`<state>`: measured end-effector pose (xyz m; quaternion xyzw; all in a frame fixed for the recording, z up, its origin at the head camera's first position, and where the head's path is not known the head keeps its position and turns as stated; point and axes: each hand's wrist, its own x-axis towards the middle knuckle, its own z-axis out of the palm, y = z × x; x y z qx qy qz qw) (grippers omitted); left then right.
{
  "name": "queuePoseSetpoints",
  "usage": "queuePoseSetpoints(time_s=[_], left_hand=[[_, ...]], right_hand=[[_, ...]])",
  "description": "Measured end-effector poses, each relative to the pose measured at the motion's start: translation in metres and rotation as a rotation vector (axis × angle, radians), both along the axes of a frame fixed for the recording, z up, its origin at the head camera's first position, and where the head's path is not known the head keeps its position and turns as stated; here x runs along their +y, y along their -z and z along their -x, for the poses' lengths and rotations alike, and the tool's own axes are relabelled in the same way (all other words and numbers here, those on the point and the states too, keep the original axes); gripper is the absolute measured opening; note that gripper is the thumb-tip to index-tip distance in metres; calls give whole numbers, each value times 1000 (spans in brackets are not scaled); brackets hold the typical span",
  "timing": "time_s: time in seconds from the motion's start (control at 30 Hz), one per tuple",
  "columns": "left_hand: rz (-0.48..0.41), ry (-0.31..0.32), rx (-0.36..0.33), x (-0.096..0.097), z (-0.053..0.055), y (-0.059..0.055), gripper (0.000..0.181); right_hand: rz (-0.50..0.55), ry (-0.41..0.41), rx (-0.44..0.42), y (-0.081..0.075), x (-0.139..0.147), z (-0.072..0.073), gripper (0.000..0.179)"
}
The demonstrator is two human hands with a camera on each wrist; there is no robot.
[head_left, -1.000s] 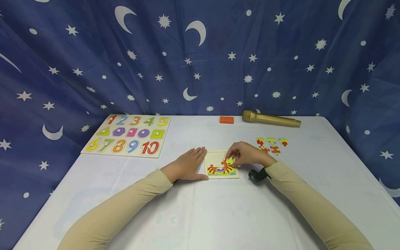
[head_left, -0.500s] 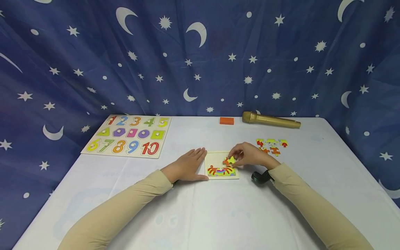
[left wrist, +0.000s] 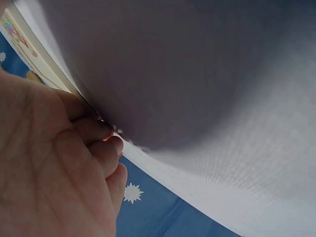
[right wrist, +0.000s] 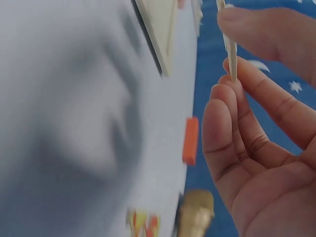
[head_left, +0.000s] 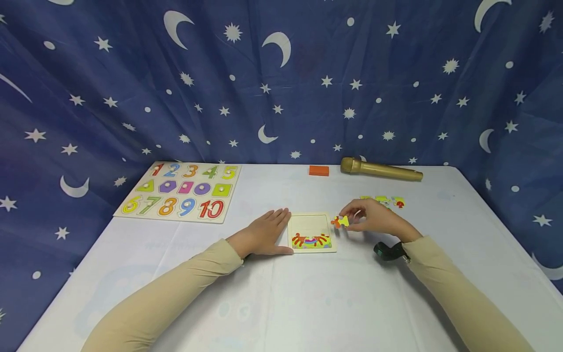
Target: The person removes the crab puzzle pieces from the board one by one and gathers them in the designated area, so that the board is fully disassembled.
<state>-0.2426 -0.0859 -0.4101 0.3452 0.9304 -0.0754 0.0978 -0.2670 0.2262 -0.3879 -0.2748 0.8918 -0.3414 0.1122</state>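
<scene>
My right hand (head_left: pixel 378 218) pinches a yellow and orange jigsaw piece (head_left: pixel 340 222) between thumb and fingers, just off the right edge of a small square puzzle board (head_left: pixel 309 224). In the right wrist view the thin edge of this jigsaw piece (right wrist: pixel 230 54) shows between thumb and fingertips. Along the board's bottom, fitted pieces (head_left: pixel 311 241) form a strip with orange legs and a rainbow; above them the tray is bare wood. My left hand (head_left: pixel 266 233) lies with fingers extended against the board's left edge.
Behind my right hand lie loose jigsaw pieces (head_left: pixel 399 202), some hidden by it. A number board (head_left: pixel 178 192) lies at the left. Farther back are an orange block (head_left: pixel 318 170) and a gold microphone (head_left: pixel 381 169), before a blue starry curtain (head_left: pixel 308 88).
The right hand has lifted the yellow and orange jigsaw piece out of the board's right side and carried it rightward past the edge. The left hand has stayed in place.
</scene>
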Motion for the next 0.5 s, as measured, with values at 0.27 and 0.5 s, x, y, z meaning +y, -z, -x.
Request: queuePoseSetpoints(time_s=[0.27, 0.5], left_hand=[[-1, 6, 2, -1, 0, 0, 98], [-1, 6, 6, -1, 0, 1, 98]], right_hand=[[7, 82, 44, -14, 42, -11, 29], [-43, 173, 95, -13, 89, -10, 34]])
